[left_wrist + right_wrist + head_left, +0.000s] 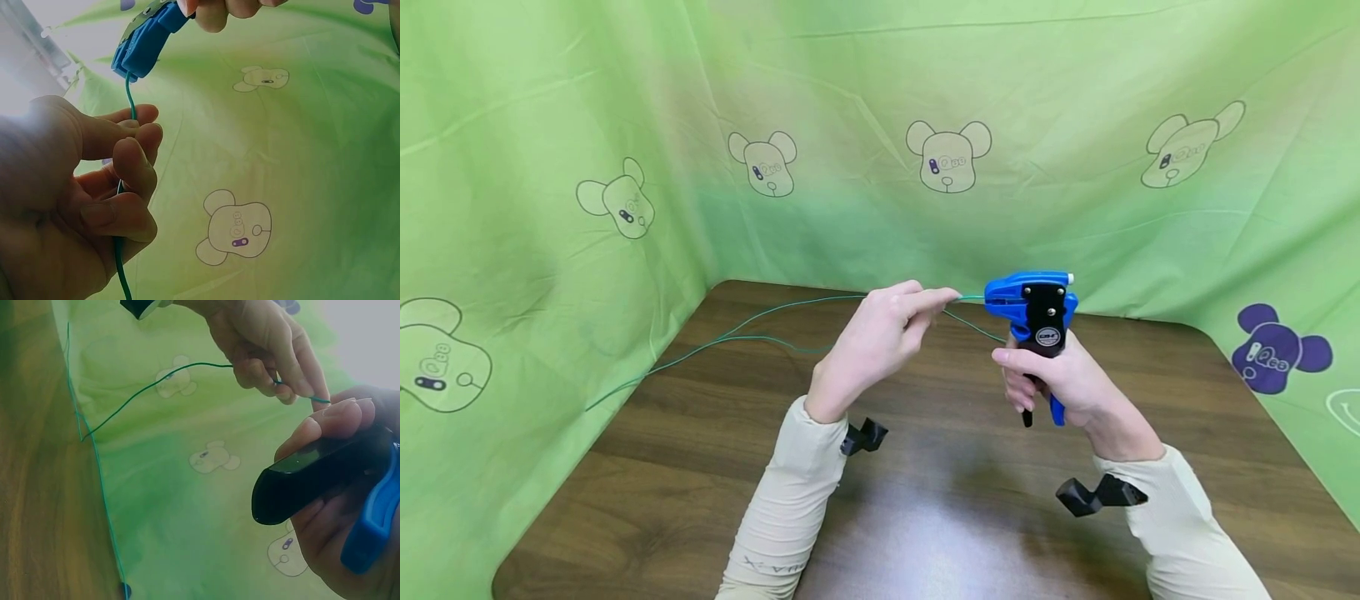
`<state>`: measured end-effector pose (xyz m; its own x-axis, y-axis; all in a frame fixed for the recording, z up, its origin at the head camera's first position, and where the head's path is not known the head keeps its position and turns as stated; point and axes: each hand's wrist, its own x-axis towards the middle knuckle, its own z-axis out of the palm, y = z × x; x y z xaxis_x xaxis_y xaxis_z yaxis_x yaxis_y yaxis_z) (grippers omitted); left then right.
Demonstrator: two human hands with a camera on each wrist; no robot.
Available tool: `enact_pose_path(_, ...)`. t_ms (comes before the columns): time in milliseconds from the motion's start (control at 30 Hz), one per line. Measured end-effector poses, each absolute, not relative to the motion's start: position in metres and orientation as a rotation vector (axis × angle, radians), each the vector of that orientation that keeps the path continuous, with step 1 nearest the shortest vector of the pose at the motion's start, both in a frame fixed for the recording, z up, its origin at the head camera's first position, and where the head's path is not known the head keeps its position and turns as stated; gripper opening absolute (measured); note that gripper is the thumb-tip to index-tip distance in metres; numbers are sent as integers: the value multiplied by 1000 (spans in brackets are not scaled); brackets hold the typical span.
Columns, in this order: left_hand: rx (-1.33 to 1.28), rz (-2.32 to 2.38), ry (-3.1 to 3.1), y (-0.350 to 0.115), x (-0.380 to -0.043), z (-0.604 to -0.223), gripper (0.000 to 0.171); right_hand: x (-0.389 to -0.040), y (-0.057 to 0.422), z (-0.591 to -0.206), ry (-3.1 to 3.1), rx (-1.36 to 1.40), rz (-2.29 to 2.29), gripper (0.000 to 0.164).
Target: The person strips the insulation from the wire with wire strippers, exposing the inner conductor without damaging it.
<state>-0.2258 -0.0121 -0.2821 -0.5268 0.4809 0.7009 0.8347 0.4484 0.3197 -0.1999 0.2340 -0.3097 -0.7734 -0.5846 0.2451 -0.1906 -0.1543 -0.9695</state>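
Just behind the two hands, nearest the head camera, I saw a left sleeve (pixel 786 517) and a right sleeve (pixel 1191 533), both pale. A black mount (pixel 865 436) sat at the left wrist and another black bracket (pixel 1102 494) at the right one. Below the arms spread a brown wooden table (pixel 647 500), shiny between the forearms.

Ahead of the right cuff, the right hand (pixel 1078 379) had its fingers wrapped around the handle of a blue and black wire stripper (pixel 1047 321). Its black grip and blue lever stood apart at their lower ends, and its nose pointed toward the left hand (pixel 883 333). That hand pinched a thin green wire (pixel 722 339) between thumb and forefinger; from the left wrist view I made out other fingers bent, with the wire threading past them. It spanned the short gap between the hands and met the tool's nose, though I couldn't tell how far in it went. Another green stretch slanted from behind the left hand toward the right hand's fingers. Well out to the left of the left hand, two strands drew together near the table's left edge.

Beyond both hands hung a green cloth (pixel 850 67) printed with bear heads.
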Motion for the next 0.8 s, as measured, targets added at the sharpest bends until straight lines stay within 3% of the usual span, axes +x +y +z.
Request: enact_pose_path(800,-1138,-938,-2160,-16,-228,-282,21,-199,235,-307,1826,-924,-2005,29)
